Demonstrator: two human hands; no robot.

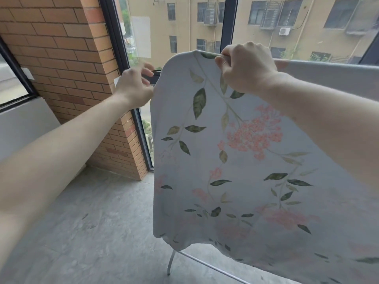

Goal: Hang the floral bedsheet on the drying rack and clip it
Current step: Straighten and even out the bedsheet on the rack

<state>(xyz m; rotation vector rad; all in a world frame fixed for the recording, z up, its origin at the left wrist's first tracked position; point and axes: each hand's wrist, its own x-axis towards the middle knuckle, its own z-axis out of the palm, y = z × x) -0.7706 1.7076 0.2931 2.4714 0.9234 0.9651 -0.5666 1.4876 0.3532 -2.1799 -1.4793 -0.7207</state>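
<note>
The floral bedsheet (235,160), pale grey-blue with green leaves and pink blossoms, hangs draped over the drying rack and hides its top bar. Only the rack's white leg and lower bar (172,261) show below the hem. My right hand (246,68) is closed on the sheet's top edge near its left corner; a thin clip-like piece may sit between its fingers, too small to tell. My left hand (134,85), blurred, sits at the sheet's left edge with fingers pinched on a small dark object (151,75), whether it is a clip I cannot tell.
A brick pillar (71,68) stands to the left, beside dark-framed windows (231,23) that look out on a beige building. The floor (92,232) is grey concrete. A grey ledge (24,119) runs under the left window.
</note>
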